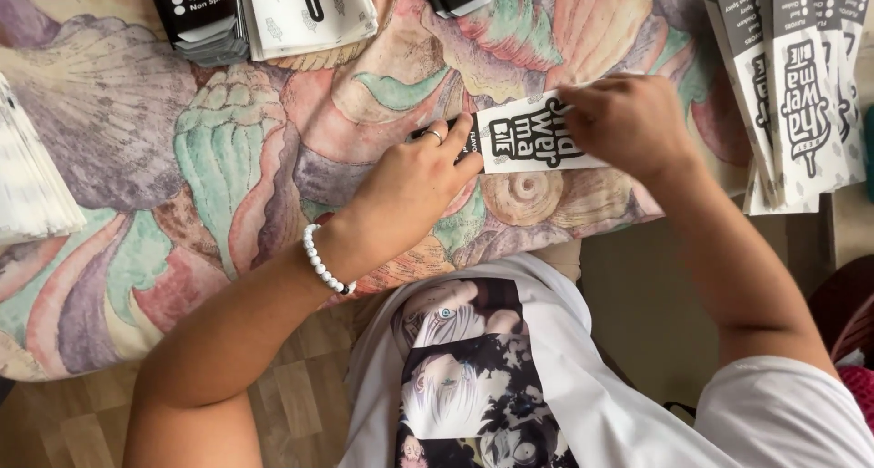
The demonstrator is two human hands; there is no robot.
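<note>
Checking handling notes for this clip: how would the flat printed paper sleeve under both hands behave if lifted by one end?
The paper sleeve looks thin and flat, so it would probably droop and weigh little. The left hand and right hand press it onto patterned cloth, so it likely slides little.

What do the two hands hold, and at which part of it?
Both hold one flat black-and-white paper sleeve on the cloth: left hand at its black end, right hand at its white end.

Both hands press a white printed paper sleeve [533,136] flat on the seashell-patterned cloth [228,158]: left hand [414,181] pinning, right hand [628,122] apparently creasing; stacks [801,86] nearby.
</note>
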